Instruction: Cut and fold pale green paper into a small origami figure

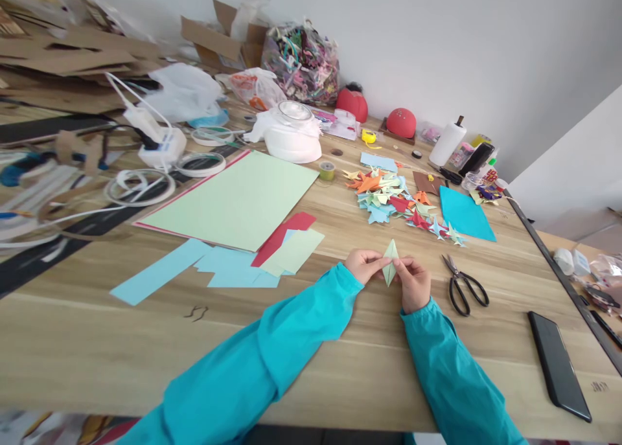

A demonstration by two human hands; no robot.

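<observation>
Between my two hands is a small pale green folded paper (390,271), diamond-shaped with a crease down its middle. My left hand (363,264) pinches its left side between thumb and fingers. On the right side, my right hand (413,282) grips it the same way, its thumb on the paper's face. Black-handled scissors (459,283) lie just right of my right hand, blades pointing away. Beyond my hands sits a pile of folded paper cranes (389,195) in orange, red, blue and pale green.
Blue paper strips (153,273), a red strip (284,238) and large green sheets (233,199) lie left. A turquoise sheet (466,213) rests beyond the scissors, a phone (558,365) near right. Cables, a power strip (162,146) and bags crowd the back left.
</observation>
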